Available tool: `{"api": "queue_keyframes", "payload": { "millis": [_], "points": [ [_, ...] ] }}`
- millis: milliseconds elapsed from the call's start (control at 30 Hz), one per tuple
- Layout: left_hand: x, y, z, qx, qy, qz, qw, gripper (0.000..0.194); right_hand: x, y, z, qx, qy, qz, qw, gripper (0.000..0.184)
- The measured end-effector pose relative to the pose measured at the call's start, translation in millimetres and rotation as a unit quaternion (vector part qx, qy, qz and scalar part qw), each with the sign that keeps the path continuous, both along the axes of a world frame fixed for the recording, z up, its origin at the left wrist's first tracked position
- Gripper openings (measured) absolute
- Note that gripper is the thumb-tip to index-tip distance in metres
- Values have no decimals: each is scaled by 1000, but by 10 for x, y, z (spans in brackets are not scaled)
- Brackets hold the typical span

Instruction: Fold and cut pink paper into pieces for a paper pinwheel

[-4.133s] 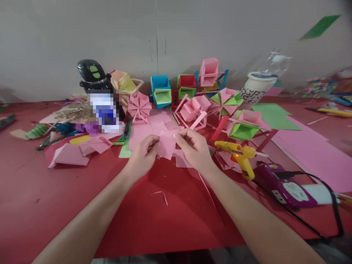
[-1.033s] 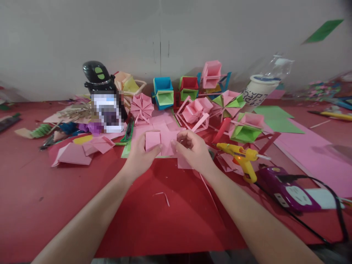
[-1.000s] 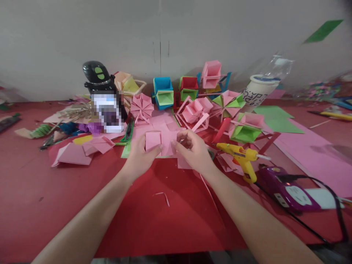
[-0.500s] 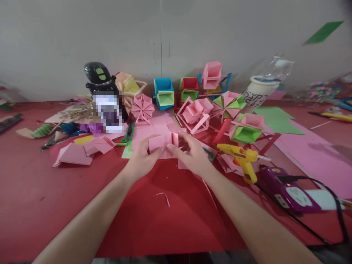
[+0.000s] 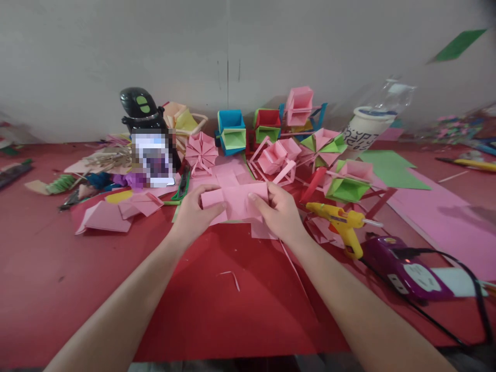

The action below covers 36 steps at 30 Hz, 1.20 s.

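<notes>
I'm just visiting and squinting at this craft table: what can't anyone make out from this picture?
- Head view: some fingertips of the left hand and right hand, hidden behind the folded pink paper.
- Head view: the phone screen, pixelated.
- Head view: print on the purple power box, too small and blurred.
- Head view: the dark item at far left, blurred and cut off by the edge.

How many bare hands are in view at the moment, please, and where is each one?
2: the left hand holds the left end of the folded pink paper, and the right hand holds its right end. No other hand shows.
</notes>
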State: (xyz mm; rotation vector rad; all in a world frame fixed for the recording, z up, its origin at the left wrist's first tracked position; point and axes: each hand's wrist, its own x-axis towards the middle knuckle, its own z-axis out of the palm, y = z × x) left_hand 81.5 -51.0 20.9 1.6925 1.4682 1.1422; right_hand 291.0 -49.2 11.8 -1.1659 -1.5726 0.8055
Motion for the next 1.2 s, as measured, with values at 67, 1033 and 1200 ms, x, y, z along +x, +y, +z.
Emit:
{"api": "queue_keyframes", "payload": {
  "millis": [67, 1033, 1200],
  "points": [
    [-1, 4, -29, 7, -5, 1, 1000, 56, 6, -2, 11, 6, -11, 5, 1000, 18],
    [127, -124, 76, -81, -45, -176, 980, 17, -4, -79, 47, 43, -58, 11, 997, 18],
    [154, -105, 13, -94, -73, -159, 980, 22, -22, -69, 14, 91, -65, -13, 994, 23]
  ]
}}
